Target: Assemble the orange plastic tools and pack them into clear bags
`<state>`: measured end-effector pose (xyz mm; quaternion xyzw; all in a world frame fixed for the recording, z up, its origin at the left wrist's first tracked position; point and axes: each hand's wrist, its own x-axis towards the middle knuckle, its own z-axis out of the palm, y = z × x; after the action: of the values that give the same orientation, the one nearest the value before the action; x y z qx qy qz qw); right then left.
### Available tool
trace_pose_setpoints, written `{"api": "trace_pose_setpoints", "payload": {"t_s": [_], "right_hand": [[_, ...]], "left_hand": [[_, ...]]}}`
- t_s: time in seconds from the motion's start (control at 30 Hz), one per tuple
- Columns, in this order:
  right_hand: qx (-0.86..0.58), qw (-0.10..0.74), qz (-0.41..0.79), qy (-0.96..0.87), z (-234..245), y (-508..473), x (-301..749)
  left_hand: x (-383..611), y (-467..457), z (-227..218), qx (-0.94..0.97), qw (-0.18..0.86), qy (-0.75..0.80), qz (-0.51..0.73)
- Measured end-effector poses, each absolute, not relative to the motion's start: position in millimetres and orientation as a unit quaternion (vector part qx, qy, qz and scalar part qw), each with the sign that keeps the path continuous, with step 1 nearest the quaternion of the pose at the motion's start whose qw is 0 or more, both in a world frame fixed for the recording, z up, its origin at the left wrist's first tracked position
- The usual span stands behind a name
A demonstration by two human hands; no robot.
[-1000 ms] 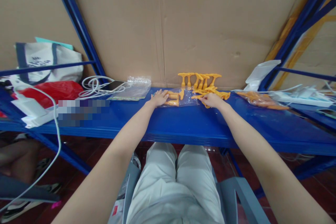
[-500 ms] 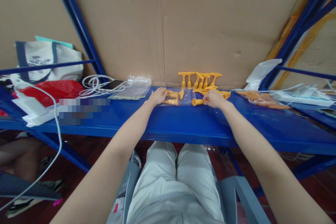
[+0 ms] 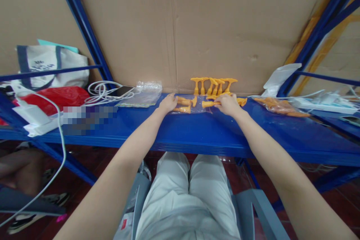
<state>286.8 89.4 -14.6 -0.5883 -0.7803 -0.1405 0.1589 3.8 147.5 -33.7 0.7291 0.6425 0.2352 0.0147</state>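
Observation:
On the blue shelf, my left hand [image 3: 168,103] is closed at the left end of a clear plastic bag [image 3: 200,102]. Two yellow T-shaped plastic pieces [image 3: 183,109] lie beside its fingertips, in or on the bag; the film's edges are hard to make out. My right hand [image 3: 228,104] grips another yellow T-shaped piece [image 3: 207,104], its round end pointing left over the bag. More yellow pieces [image 3: 242,101] lie partly hidden behind that hand. Several others [image 3: 213,85] stand in a row against the cardboard.
A filled bag of orange pieces [image 3: 281,107] lies to the right. Flat clear bags [image 3: 146,95], a phone [image 3: 123,90] and a coiled white cable [image 3: 98,92] are on the left. Cardboard [image 3: 225,26] closes the back. A seated person's leg [image 3: 22,168] shows at lower left.
My right hand has shifted slightly left and away from me, carrying the yellow piece further over the bag. The left hand has barely moved.

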Motion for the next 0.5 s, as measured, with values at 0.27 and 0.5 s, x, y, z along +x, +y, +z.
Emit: {"api": "trace_pose_setpoints", "payload": {"t_s": [0.27, 0.5], "right_hand": [[-0.527, 0.274, -0.011, -0.805, -38, 114, 275], [-0.448, 0.356, 0.069, -0.817, -44, 122, 282]], "left_hand": [[17, 139, -27, 0.733, 0.074, 0.626, 0.256], [18, 142, -31, 0.738, 0.116, 0.589, 0.307]]}}
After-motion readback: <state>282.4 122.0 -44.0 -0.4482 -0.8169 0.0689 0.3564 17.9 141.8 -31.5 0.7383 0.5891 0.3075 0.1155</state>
